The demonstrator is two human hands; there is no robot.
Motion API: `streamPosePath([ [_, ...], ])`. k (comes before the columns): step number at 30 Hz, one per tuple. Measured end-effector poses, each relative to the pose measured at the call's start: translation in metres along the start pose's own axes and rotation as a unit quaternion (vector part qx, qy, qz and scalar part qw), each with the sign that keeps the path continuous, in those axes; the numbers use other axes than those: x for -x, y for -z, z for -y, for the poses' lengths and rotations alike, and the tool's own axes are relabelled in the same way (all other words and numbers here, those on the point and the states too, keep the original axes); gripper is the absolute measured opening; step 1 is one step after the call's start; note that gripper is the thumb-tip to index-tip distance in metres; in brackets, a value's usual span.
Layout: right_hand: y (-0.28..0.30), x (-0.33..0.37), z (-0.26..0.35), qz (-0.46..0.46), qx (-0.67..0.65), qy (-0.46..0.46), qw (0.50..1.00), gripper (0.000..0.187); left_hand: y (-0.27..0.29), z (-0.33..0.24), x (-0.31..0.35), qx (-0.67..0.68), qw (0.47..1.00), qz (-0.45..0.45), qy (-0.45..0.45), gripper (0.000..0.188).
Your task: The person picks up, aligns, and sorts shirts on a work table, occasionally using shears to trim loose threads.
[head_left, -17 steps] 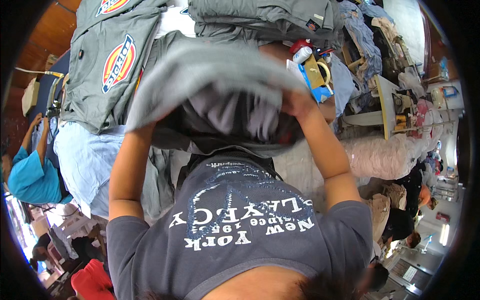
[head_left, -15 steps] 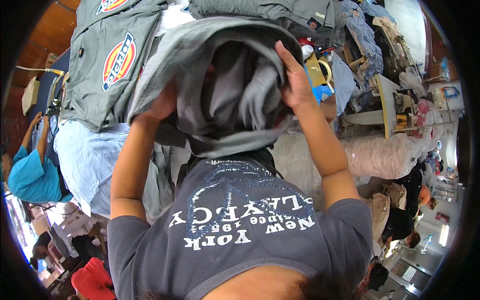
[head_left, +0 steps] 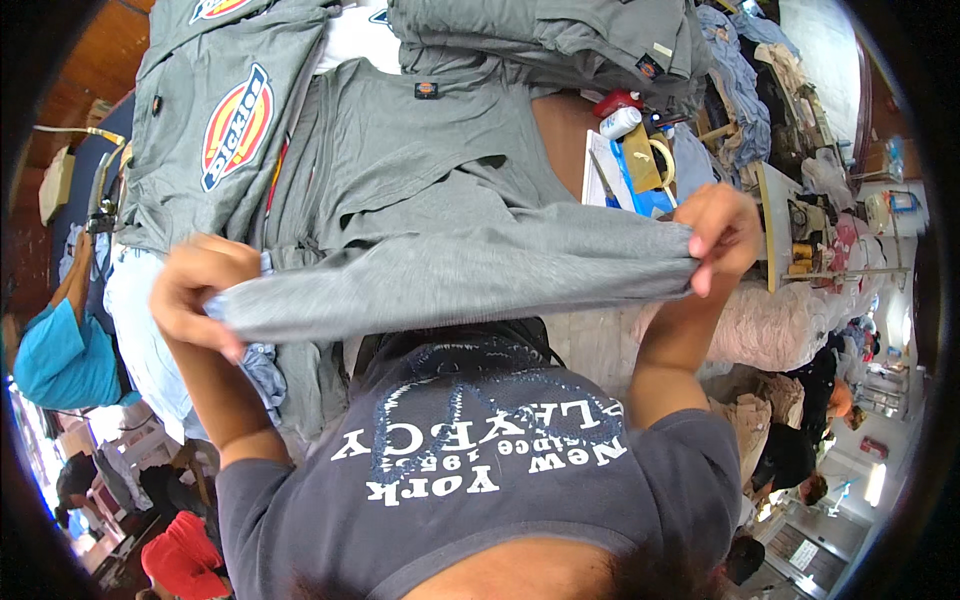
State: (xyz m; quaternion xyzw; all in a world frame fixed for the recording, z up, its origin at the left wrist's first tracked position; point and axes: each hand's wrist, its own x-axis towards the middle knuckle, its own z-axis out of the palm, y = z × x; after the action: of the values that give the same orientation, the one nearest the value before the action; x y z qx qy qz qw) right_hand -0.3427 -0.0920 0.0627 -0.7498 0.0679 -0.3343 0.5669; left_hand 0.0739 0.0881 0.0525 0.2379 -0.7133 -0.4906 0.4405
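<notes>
A grey T-shirt (head_left: pixel 440 180) lies spread away from me on the table, its neck with a small dark label at the far end. Its near edge is lifted and pulled taut between my two hands, sagging slightly and blurred by motion. At the left corner, my left hand (head_left: pixel 203 295) is closed on the cloth. My right hand (head_left: pixel 722 238) pinches the opposite corner, slightly higher. Folds cross the shirt's middle, and the brown table top (head_left: pixel 562 140) shows beside its right side.
Grey shirts with a colourful printed badge (head_left: pixel 238 128) lie at the left; a folded grey stack (head_left: pixel 545 45) is behind. Right of the shirt are a white bottle (head_left: pixel 620 122), scissors (head_left: pixel 601 176) and a tape roll (head_left: pixel 661 163). A person in a blue top (head_left: pixel 68 352) is far left.
The shirt was bunched and held open like a tube with my hands at its sides. Now it lies flat, and my hands have moved apart and nearer to me, stretching its near edge.
</notes>
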Motion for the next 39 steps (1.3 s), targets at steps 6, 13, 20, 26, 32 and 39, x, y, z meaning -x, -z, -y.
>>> streamPosePath([
  [6, 0.057, -0.175, -0.052, -0.187, 0.174, 0.049, 0.966, 0.031, 0.153, 0.003, -0.077, -0.298, 0.877, -0.375, 0.039, 0.045],
  [13, -0.005, -0.083, -0.175, -0.077, 0.358, 0.022, 0.93, 0.023, 0.089, 0.124, -0.041, -0.639, 0.704, -0.31, -0.002, 0.029],
  [20, -0.066, 0.072, -0.188, 0.162, 0.519, -0.022, 0.839, 0.025, -0.059, 0.17, 0.067, -0.535, 0.793, -0.072, 0.283, 0.039],
  [26, -0.054, 0.075, -0.202, 0.121, 0.468, -0.018, 0.875, 0.024, -0.052, 0.188, 0.076, -0.552, 0.783, -0.138, 0.253, 0.021],
  [32, -0.04, 0.04, -0.175, -0.156, -0.032, -0.212, 0.964, 0.013, -0.019, 0.184, 0.092, 0.101, 0.807, -0.518, 0.265, 0.017],
  [39, 0.029, -0.058, -0.071, -0.104, -0.172, -0.034, 0.979, 0.019, 0.071, 0.078, 0.045, 0.084, 0.974, -0.211, -0.006, 0.022],
])
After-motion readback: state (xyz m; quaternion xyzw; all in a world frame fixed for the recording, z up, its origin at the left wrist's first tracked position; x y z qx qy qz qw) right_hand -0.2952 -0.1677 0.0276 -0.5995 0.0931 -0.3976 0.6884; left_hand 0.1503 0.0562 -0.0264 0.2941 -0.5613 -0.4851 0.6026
